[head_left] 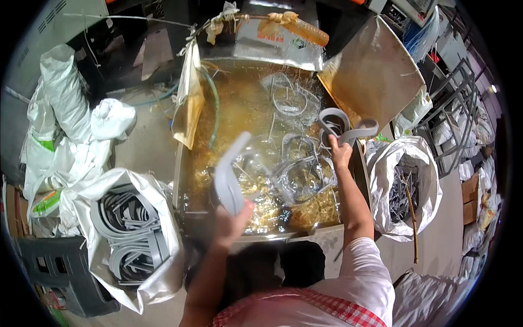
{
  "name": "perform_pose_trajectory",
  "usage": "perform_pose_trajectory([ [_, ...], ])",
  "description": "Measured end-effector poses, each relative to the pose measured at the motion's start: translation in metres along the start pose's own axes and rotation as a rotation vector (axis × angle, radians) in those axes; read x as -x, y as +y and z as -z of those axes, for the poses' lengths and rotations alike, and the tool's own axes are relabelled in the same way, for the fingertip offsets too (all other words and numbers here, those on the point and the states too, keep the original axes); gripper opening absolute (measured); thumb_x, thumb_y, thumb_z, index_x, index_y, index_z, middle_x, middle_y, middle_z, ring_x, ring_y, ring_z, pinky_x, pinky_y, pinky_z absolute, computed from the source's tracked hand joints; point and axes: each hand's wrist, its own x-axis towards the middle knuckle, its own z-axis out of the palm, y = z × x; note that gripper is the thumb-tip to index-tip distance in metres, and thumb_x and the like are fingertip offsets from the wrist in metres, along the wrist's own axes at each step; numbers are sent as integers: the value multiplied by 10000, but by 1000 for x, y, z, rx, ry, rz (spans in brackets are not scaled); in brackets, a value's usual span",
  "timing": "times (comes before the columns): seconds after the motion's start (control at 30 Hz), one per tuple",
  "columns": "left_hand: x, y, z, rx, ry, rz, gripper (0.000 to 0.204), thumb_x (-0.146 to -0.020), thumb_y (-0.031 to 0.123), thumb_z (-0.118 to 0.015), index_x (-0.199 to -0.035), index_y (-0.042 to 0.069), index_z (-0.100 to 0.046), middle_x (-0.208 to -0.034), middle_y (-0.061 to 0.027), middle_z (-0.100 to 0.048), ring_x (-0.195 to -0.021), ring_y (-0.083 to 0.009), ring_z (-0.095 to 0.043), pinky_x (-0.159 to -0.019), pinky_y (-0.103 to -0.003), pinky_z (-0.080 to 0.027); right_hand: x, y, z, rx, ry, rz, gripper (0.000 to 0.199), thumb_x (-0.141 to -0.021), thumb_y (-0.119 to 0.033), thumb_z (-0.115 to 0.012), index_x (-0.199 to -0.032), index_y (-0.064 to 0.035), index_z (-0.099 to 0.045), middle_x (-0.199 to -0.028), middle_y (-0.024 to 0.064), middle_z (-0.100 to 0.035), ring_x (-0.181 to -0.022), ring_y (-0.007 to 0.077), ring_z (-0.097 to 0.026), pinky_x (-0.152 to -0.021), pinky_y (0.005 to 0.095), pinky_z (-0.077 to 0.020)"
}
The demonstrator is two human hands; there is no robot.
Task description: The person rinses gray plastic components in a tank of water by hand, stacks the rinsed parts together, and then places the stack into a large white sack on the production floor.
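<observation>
My left hand [233,220] is closed on a curved grey plastic piece [227,182], blurred by motion, above the near left part of a water-filled metal tub [183,180]. At the tub's right side my right hand [340,151] grips a looped grey plastic strip [359,131] with rounded ends. Under the rippling water lie several curved pieces [302,174], pale and see-through looking, and another ring-shaped piece [291,101] is farther back. Water pours from a wrapped pipe end [308,32] over the far right of the tub.
At left stands a white woven sack [174,261] of curved grey pieces; at right another sack [436,201] holds grey scraps and a stick [411,223]. A stained board [376,71] and cloth [188,103] flank the tub. A black plastic stool [62,272] is lower left.
</observation>
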Motion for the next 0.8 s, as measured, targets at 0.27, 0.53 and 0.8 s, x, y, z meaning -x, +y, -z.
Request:
perform_pose_trajectory([
  [0.27, -27, -10, -18, -60, 3, -67, 333, -740, 56, -609, -1068, 12, -572, -926, -89, -625, -860, -153, -581, -756, -275, -451, 46, -79, -3, -276, -1036, -42, 254, -755, -288, -687, -799, -40, -665, -605, -11, -564, -521, 64, -474, -471, 223, -380],
  [0.53, -34, -16, -16, -292, -30, 241, 322, -756, 120, -632, -1009, -65, -560, -764, -134, -637, -667, -206, -617, -631, -324, -491, 54, -71, -19, -337, -863, 314, 258, -764, -280, -668, -860, -41, -650, -667, 26, -596, -625, 114, -562, -587, 257, -469],
  [0.8, -37, -5, 0, 597, -169, 393, 368, -880, 215, -475, -1155, -23, -423, -1033, -149, -570, -835, -191, -564, -713, -320, -475, 133, -57, -11, -6, -986, 930, 332, -706, -434, -618, -786, -113, -639, -690, 80, -588, -656, 262, -587, -579, 374, -465],
])
